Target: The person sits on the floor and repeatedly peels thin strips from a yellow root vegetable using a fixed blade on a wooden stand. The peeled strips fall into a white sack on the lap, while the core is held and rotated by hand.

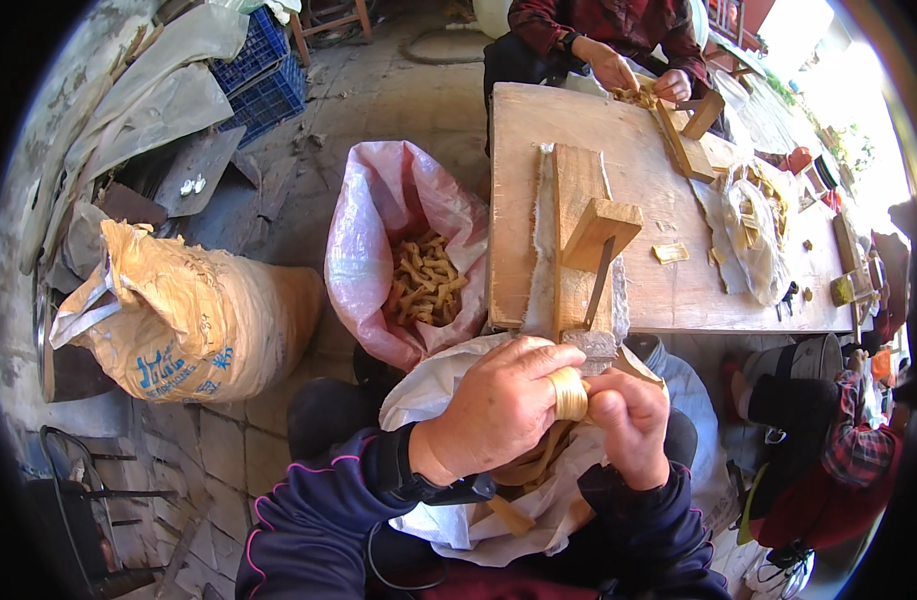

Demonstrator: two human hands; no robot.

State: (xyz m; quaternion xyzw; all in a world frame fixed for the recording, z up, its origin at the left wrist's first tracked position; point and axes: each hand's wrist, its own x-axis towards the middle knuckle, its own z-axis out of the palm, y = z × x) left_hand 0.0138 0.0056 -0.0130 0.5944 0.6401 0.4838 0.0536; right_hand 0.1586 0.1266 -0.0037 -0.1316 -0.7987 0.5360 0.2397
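Note:
Between my left hand [496, 405] and my right hand [632, 424] is a tan, ribbed strip [571, 395], bent into a band and pinched by the fingers of both. Just beyond my fingertips, a wooden jig [578, 172] lies on a pale cloth at the table's near edge. An upright wood block [602, 232] rises from its base, and a flat metal bar [599, 289] slopes from the block to a grey wrapped end [589, 346]. An open white sack [439, 386] sits on my lap below the hands, with more tan strips [529, 461] in it.
Left of the table [518, 112] stands a pink woven sack [361, 247] of twisted tan pieces [428, 277]. A large paper sack [203, 322] is farther left. Across the table, a person's hands [616, 71] work by another wooden jig [687, 142]. A filled plastic bag [758, 232] lies rightward.

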